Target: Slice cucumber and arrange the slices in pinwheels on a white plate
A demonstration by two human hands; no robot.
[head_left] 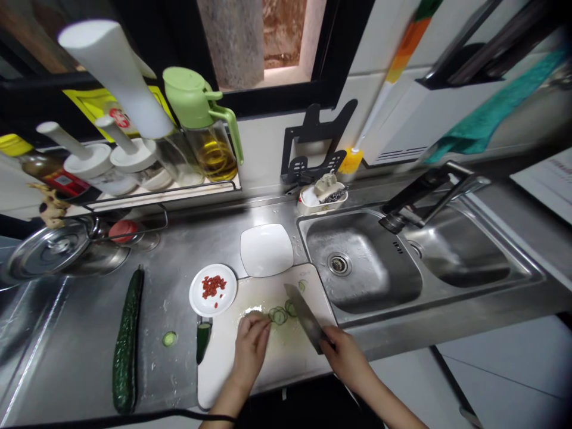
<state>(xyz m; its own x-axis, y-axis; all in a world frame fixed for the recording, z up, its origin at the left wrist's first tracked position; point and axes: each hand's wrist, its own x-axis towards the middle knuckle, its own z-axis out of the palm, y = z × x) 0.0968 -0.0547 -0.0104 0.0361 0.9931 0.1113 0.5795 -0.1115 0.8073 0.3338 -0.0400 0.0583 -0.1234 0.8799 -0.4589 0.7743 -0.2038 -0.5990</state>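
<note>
My right hand (338, 345) is wrapped round the handle of a kitchen knife (306, 316), its blade slanting up and left over the white cutting board (281, 363). Beside the blade lie thin cucumber slices (278, 316) in a loose row. At the left end of that row, my left hand (251, 341) has its fingers pinched together on the edge of a cucumber slice. One more slice lies near the board's top right corner. A cut cucumber piece (203, 342) rests at the board's left edge.
A whole cucumber (127, 345) and a cucumber end (169, 339) lie on the steel counter at left. Behind the board are a small plate of red berries (213, 290) and a white square plate (267, 250). The sink (366, 262) is on the right; an oil bottle (214, 152) stands on the shelf.
</note>
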